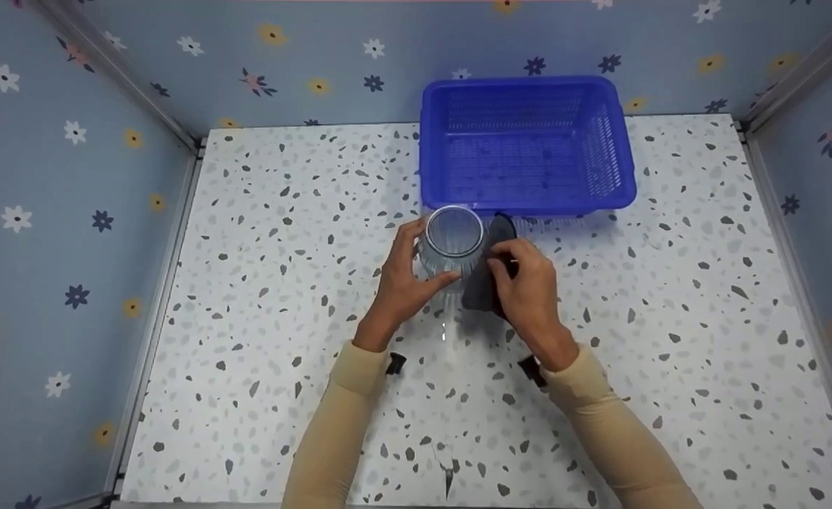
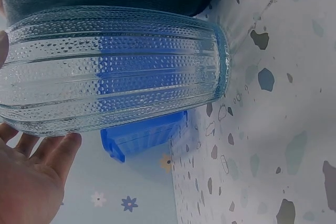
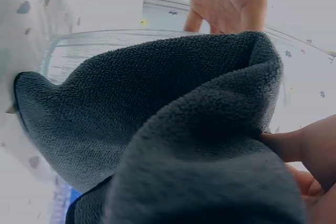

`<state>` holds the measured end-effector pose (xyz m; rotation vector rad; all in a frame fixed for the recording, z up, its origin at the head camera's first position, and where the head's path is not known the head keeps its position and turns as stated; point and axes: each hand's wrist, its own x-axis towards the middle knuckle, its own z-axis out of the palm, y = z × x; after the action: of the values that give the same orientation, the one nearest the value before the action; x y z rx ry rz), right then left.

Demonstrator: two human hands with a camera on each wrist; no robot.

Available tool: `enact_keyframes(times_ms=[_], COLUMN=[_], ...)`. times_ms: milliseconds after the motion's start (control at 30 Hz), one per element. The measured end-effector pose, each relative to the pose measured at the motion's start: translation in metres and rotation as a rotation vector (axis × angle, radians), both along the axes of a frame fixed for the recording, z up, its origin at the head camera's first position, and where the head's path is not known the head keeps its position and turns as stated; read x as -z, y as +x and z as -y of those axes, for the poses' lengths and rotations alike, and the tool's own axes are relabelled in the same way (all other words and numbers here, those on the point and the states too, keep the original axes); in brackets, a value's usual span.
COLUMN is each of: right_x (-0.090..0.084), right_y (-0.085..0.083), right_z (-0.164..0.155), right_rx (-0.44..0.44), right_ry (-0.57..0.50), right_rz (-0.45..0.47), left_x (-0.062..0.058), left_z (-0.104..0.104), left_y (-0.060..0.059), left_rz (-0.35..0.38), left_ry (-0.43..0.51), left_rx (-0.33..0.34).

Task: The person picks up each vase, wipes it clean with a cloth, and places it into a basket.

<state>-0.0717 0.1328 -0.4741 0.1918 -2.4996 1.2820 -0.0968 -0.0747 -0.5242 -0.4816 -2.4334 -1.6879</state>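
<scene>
A clear, ribbed glass jar [image 1: 454, 240] stands upright on the table, its open rim facing up. My left hand [image 1: 406, 279] holds it from the left, with the thumb across the near side and the fingers around the far side. In the left wrist view the dimpled wall of the jar [image 2: 121, 72] shows, its base at the tabletop. My right hand [image 1: 529, 286] pinches a dark grey cloth [image 1: 483, 286] at the jar's right side. Bunched and folded, the cloth [image 3: 157, 108] covers much of the jar in the right wrist view.
Behind the jar, a blue plastic basket [image 1: 529, 211] with slotted walls stands against the back wall. Flower-patterned panels [image 1: 302, 63] enclose the speckled white table [image 1: 281, 283] at the back and both sides.
</scene>
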Motion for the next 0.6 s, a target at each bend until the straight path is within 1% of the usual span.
enact_keyframes(times_ms=[267, 400, 600], right_x=[0.016, 0.027, 0.048], right_y=[0.001, 0.0, -0.003], right_z=[-0.003, -0.003, -0.003], right_rx=[0.003, 0.003, 0.002], right_ry=[-0.02, -0.019, 0.011], right_rz=[0.014, 0.049, 0.115], left_x=[0.0, 0.0, -0.001], left_z=[0.0, -0.001, -0.001], left_y=[0.001, 0.001, 0.001], left_rz=[-0.007, -0.004, 0.008], left_ry=[-0.008, -0.023, -0.028], left_rx=[-0.003, -0.01, -0.016])
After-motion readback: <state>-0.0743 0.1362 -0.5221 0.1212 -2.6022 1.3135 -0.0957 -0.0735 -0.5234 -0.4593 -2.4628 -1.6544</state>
